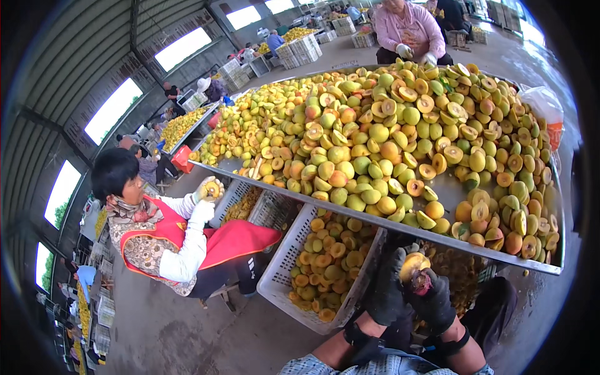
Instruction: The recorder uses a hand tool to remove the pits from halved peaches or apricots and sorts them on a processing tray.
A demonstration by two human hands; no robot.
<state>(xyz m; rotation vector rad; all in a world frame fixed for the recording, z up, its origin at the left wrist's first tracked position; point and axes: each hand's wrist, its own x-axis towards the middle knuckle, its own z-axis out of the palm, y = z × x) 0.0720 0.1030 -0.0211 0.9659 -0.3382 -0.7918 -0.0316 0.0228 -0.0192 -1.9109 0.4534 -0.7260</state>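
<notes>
My left hand (pixel 388 288), in a dark glove, holds a yellow apricot piece (pixel 413 265) just off the near edge of the metal tray table (pixel 300 198). Against the same fruit is my right hand (pixel 435 302), also dark-gloved, with its fingers curled. A frayed pinkish-red item (pixel 421 282) shows at the right fingertips; whether it is a tool handle or a finger wrapping cannot be made out. Apricots (pixel 361 165), many halved with pits showing, are heaped on the tray in front of me.
A white plastic crate (pixel 268 280) of apricot halves stands left of my hands, beneath the tray's edge. Below my right hand is another container of darker pieces (pixel 457 267). A co-worker in a red apron (pixel 161 234) sits left; another in pink (pixel 412 33) sits across.
</notes>
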